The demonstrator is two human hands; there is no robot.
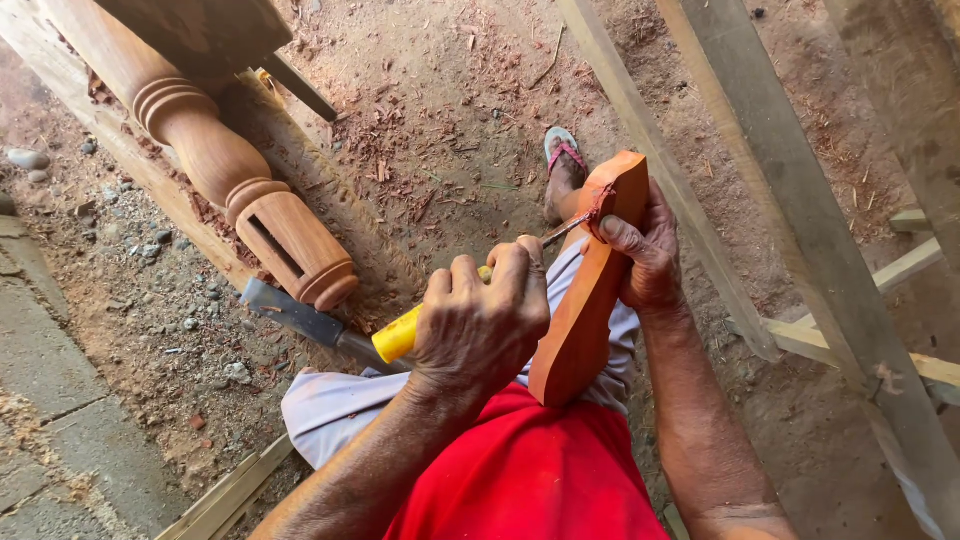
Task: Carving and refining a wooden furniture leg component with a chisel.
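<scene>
My left hand is closed around a chisel with a yellow handle. Its thin metal tip touches the upper end of a curved orange-brown wooden piece. That piece stands tilted on my lap. My right hand grips its upper part from the right, with the thumb pressed on its front face near the chisel tip.
A turned wooden leg lies on the dirt at the upper left, and a flat metal blade tool lies beside its end. Wood shavings cover the ground. My foot in a pink-strapped sandal is ahead. Long timber beams run along the right.
</scene>
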